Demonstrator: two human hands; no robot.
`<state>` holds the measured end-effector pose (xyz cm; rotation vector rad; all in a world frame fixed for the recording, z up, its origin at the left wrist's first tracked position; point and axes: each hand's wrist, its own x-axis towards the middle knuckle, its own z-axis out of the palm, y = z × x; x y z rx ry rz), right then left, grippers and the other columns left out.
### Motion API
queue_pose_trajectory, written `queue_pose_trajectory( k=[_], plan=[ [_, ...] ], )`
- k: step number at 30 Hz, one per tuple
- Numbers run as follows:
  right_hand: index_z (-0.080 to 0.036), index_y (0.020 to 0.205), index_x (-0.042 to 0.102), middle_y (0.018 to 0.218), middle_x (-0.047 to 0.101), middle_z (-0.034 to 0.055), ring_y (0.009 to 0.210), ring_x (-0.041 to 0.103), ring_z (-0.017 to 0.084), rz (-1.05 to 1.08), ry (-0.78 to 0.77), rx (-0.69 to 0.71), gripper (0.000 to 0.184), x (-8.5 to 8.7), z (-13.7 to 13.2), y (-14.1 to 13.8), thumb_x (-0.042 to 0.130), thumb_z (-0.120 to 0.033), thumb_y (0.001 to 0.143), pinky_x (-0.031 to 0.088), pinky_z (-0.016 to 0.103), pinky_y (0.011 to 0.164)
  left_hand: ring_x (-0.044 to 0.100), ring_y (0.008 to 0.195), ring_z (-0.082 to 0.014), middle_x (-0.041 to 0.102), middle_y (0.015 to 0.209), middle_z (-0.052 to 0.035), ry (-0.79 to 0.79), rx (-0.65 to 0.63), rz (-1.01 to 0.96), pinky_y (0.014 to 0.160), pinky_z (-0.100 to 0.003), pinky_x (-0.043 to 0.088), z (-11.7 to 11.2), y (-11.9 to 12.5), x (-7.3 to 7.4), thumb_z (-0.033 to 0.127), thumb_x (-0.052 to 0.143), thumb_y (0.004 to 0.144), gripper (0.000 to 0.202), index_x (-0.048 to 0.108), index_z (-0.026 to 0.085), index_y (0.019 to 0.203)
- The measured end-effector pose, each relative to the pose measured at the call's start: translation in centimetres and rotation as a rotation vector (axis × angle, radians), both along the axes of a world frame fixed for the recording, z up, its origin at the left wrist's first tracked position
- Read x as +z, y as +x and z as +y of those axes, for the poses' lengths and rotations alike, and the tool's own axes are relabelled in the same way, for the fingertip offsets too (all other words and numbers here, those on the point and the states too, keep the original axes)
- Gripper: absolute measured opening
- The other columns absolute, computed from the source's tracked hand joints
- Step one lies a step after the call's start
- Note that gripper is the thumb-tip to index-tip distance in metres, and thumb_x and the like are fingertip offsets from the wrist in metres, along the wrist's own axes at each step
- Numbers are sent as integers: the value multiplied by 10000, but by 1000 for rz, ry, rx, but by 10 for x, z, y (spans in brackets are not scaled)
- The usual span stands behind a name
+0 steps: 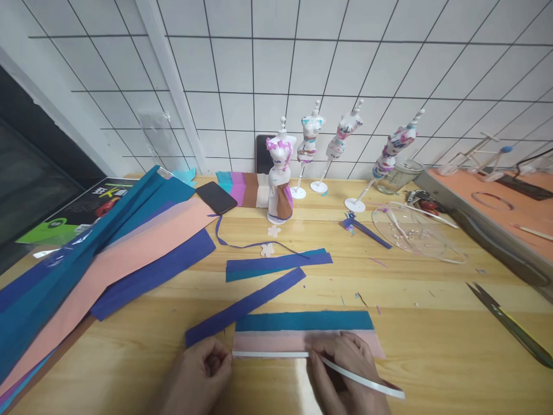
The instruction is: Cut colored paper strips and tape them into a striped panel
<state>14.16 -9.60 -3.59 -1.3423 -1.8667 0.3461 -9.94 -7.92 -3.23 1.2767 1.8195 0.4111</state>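
Note:
A strip of teal and pink crepe paper (305, 331) lies flat near the table's front edge. A thin white tape strip (268, 354) runs along its lower pink edge. My left hand (201, 372) is closed, pinching the tape's left end against the paper. My right hand (345, 372) is closed on the tape further right, and the loose tail (371, 385) trails out past my fingers. Purple paper strips (248, 305) lie just behind.
Long sheets of teal, pink and purple crepe paper (108, 259) cover the left. Several small dress-form mannequins (280, 178) stand at the back, beside a black phone (217, 197). A clear plastic lid (415, 233) and scissors (510, 323) lie on the right.

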Motion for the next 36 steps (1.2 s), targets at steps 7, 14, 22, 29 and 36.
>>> queue_pose_trajectory(
  k=[7,14,22,29,36],
  plan=[
    [-220,934,518,810,659,19,693,622,176,-103,42,47,146,2,2,6,520,-112,836,411,350,745,453,525,-138,440,495,50,10,14,-12,524,-234,309,1,4,7,365,497,607,175,511,210,527],
    [-219,918,522,809,654,26,719,611,190,-170,38,27,132,-1,2,7,534,-119,833,419,349,721,464,512,-141,454,482,49,54,42,4,515,-236,313,-1,6,8,354,495,604,164,519,218,515],
    [-229,900,541,814,645,22,739,586,194,-145,-23,-46,96,-3,-1,3,502,-152,860,400,353,714,462,532,-143,456,507,47,-1,4,16,534,-243,316,0,3,6,370,488,621,174,516,219,539],
    [-218,905,530,812,654,6,712,589,174,-157,12,1,105,-2,1,5,516,-127,855,360,355,741,456,520,-140,443,496,51,7,10,-3,521,-239,310,0,3,4,363,506,610,167,513,220,524],
    [-223,900,540,777,643,-1,692,585,176,-167,4,-30,88,-2,2,4,499,-152,868,364,352,733,432,509,-132,423,487,52,23,25,-23,514,-233,303,2,5,9,364,504,599,173,508,213,515]
  ],
)
